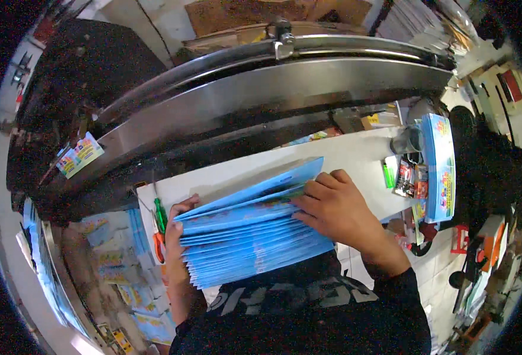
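A thick stack of blue printed sheets [255, 242], folded or layered with their edges fanned, stands in front of my torso. My left hand [176, 239] is closed around its left end, with the thumb on the near side and fingertips showing beyond the top edge. At the upper right, my right hand [339, 206] has its fingers bent over the edges of the rearmost sheets. Those sheets gape apart from the others there. The right thumb is mostly hidden, and the far side of the stack cannot be seen.
Under my hands is a white board [367, 168]. Screwdriver [161, 216] and orange-handled scissors [158, 247] lie at its left. A dark cup [407, 141] and another blue printed stack [439, 168] stand right. Behind runs a long metal machine bar [255, 97]. More printed sheets [116, 260] lie lower left.
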The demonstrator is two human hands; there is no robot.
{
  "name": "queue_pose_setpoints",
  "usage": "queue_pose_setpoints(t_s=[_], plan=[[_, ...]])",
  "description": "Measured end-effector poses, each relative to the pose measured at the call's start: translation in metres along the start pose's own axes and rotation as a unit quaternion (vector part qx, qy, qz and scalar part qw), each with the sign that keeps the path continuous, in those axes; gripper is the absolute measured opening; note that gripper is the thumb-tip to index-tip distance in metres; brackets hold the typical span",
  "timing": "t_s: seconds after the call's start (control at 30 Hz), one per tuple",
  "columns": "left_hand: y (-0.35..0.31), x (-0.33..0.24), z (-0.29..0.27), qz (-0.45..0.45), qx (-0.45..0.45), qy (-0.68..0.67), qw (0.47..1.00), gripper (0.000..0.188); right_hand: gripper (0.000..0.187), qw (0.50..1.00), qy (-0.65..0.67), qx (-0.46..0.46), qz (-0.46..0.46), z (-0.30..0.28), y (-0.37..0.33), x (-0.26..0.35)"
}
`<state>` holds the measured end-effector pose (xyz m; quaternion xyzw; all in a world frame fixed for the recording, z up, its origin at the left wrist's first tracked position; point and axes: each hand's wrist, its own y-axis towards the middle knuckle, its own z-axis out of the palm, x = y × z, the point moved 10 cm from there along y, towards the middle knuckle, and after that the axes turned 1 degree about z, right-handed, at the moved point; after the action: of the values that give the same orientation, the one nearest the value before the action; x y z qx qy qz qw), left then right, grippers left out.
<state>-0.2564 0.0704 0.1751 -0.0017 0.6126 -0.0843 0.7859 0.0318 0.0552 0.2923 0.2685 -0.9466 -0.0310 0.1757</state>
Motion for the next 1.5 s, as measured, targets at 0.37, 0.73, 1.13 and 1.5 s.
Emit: queue_pose_setpoints(t_s=[0.37, 0.73, 1.13, 1.5], plan=[[-0.003, 0.049, -0.053, -0.053, -0.088, -0.082, 0.991, 0.059, 0.020, 0.976, 0.170, -0.135, 0.016, -0.085, 0.011, -0.016], [-0.002, 0.005, -0.031, 0.061, 0.017, 0.249, 0.966, 0.051, 0.023, 0.970, 0.083, 0.220, -0.056, 0.033, 0.053, -0.031], [0.000, -0.011, 0.012, 0.049, 0.060, 0.011, 0.997, 0.053, 0.022, 0.988, 0.017, 0.025, -0.153, 0.012, 0.016, 0.044], [-0.008, -0.012, 0.014, 0.067, 0.163, -0.020, 0.984, 0.048, 0.012, 0.982, 0.037, -0.058, -0.177, -0.044, 0.005, 0.062]])
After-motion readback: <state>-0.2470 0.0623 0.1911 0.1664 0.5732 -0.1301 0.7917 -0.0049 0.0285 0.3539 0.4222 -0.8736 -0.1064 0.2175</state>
